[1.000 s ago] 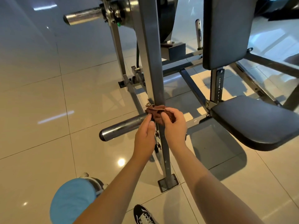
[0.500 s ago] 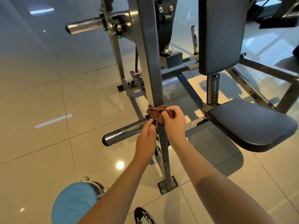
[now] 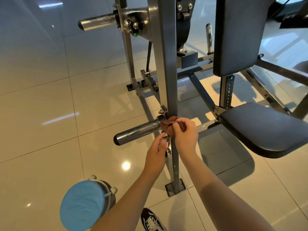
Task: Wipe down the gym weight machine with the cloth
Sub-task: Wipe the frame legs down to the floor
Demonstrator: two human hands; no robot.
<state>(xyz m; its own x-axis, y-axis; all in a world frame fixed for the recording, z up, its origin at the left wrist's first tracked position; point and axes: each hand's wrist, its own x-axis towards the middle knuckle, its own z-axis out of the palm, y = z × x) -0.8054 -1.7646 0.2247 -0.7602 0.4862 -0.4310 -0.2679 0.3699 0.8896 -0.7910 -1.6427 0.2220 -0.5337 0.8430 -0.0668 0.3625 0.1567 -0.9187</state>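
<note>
A small brown cloth (image 3: 168,128) is bunched against the grey upright post (image 3: 167,64) of the weight machine, right where a horizontal steel weight peg (image 3: 136,131) joins it. My right hand (image 3: 185,135) grips the cloth from the right, fingers curled round it. Just below, my left hand (image 3: 157,150) pinches the cloth's hanging lower end. The post runs down to a bolted foot plate (image 3: 175,187).
A black padded seat (image 3: 266,129) and backrest (image 3: 238,34) stand to the right. A second steel peg (image 3: 98,22) juts left near the top. A round blue-topped stool (image 3: 82,205) and my shoe (image 3: 151,220) are on the glossy tiled floor (image 3: 41,130).
My left hand has slid a little lower, below the peg, drawing the cloth's end down. The right hand stays on the cloth at the post. The view has tilted slightly upward.
</note>
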